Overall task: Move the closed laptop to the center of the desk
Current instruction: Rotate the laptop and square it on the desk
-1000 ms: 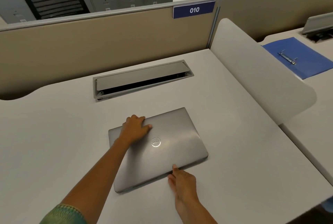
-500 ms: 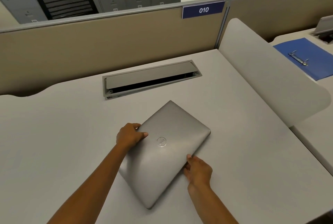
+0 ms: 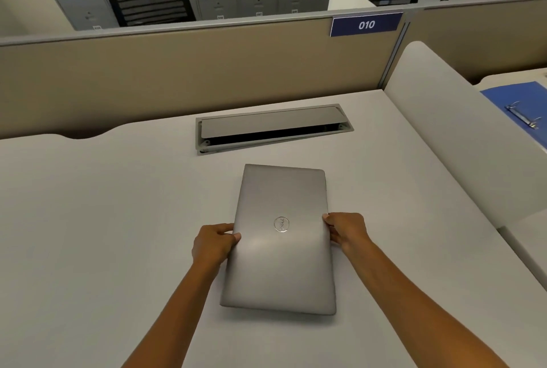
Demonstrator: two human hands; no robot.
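Now both hands, left hand [image 3: 214, 241] and right hand [image 3: 346, 230], clasp the closed laptop [image 3: 281, 249].

I see the laptop [image 3: 281, 249], silver and closed, logo up, turned lengthwise with a short edge toward me, on the desk [image 3: 103, 219] near its middle.
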